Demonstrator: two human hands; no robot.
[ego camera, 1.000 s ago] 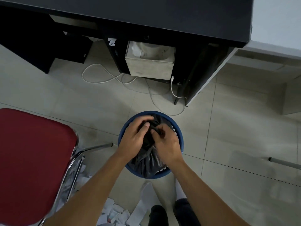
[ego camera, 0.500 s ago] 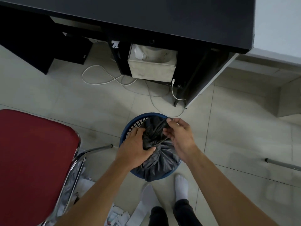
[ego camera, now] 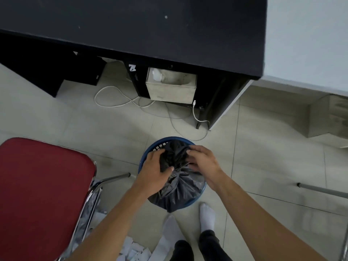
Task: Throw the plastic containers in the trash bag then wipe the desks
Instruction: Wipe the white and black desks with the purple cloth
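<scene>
A black trash bag [ego camera: 177, 189] sits in a round blue basket [ego camera: 150, 149] on the tiled floor in front of my feet. Its mouth is gathered into a twisted bunch that stands up above the basket. My left hand [ego camera: 152, 170] grips that bunch from the left, thumb across its base. My right hand [ego camera: 202, 160] curls over the top of the bunch from the right, fingers on the plastic. The bag's contents are hidden. No plastic containers are in sight.
A black desk [ego camera: 131, 23] spans the top, with a beige box [ego camera: 171, 88] and white cables [ego camera: 116, 98] under it. A red-seated metal chair [ego camera: 41, 191] stands at the left. Paper scraps [ego camera: 133, 251] lie near my white socks. A pale desk [ego camera: 308, 38] is at the right.
The bag's neck has been pulled up and gathered. My left hand stays wrapped round it, while my right hand went from pinching an end to closing over the top.
</scene>
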